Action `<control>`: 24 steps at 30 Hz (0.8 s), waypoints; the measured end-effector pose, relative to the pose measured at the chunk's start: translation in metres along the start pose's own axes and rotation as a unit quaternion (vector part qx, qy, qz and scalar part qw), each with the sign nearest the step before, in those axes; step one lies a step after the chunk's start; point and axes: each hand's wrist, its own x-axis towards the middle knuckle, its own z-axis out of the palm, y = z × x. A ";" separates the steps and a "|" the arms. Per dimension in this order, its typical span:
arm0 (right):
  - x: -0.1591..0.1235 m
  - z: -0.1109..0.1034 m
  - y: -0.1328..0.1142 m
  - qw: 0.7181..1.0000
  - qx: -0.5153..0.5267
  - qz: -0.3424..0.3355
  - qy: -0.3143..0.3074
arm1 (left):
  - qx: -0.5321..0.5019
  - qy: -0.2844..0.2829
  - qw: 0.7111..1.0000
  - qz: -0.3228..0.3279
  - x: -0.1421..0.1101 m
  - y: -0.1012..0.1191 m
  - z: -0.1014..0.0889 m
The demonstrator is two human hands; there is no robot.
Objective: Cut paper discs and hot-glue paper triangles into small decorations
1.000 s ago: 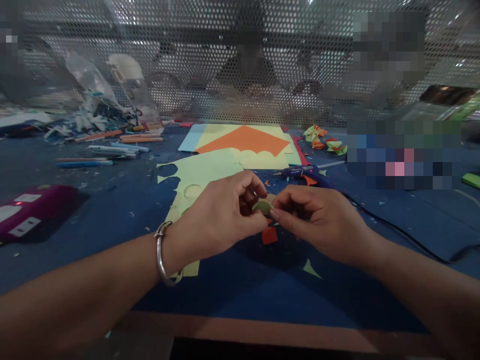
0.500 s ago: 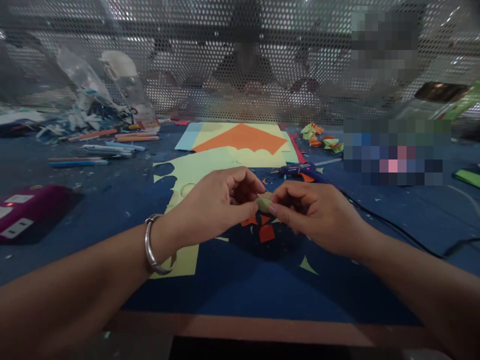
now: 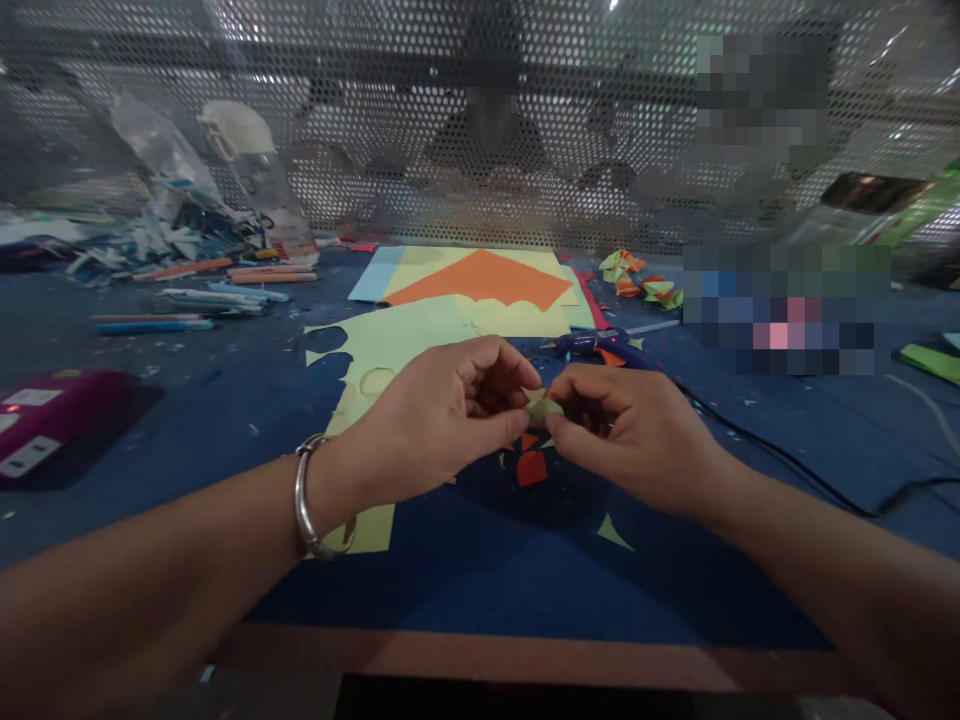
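Between my fingertips is a small pale green piece of paper [image 3: 543, 411], which looks curved. My left hand [image 3: 457, 410], with a silver bangle at the wrist, pinches its left side. The thumb and forefinger of my right hand [image 3: 637, 420] grip its right side. Beneath my hands lie orange paper scraps [image 3: 532, 468] and a pale green triangular offcut [image 3: 615, 532]. A light green sheet [image 3: 405, 335] with round cut-outs lies partly under my left forearm.
A glue gun [image 3: 589, 341] lies past my right hand, its black cord running right. Orange paper [image 3: 480, 280] tops stacked sheets behind. Rolled paper sticks [image 3: 217, 298], a bottle [image 3: 262, 180] and a magenta power strip [image 3: 64, 420] are at left. Crumpled paper pieces [image 3: 626, 270] lie near the perforated screen.
My left hand has shifted slightly right, and its thumb and fingers now meet the pale green paper piece. The piece has turned a little between both hands.
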 end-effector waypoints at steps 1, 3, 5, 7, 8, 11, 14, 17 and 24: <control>0.000 0.000 0.000 1.000 -0.003 -0.005 0.001 | 0.000 -0.003 1.000 -0.009 0.000 0.000 0.000; -0.001 0.001 0.001 1.000 -0.008 -0.008 0.009 | -0.004 -0.005 1.000 -0.022 0.000 0.000 0.000; -0.001 0.003 0.002 1.000 -0.012 -0.009 0.019 | -0.009 -0.003 0.999 -0.032 0.000 -0.001 -0.001; -0.001 0.004 0.003 1.000 -0.012 -0.009 0.024 | -0.007 -0.001 0.999 -0.039 0.000 0.000 -0.001; -0.001 0.004 0.004 1.000 -0.012 -0.007 0.026 | -0.002 0.001 0.999 -0.041 0.000 0.000 -0.001; 0.000 0.002 0.006 0.999 -0.018 0.007 0.028 | 0.013 0.005 0.999 -0.050 0.000 0.002 -0.001; 0.001 -0.002 0.009 0.998 -0.038 0.032 0.046 | 0.012 0.021 0.997 -0.070 0.000 0.004 -0.001; 0.001 -0.005 0.009 0.994 -0.062 0.029 0.085 | -0.069 0.059 0.993 -0.082 0.001 0.002 -0.002; -0.006 0.001 0.007 0.970 -0.132 -0.134 0.154 | -0.233 0.120 0.954 -0.149 0.004 0.000 -0.002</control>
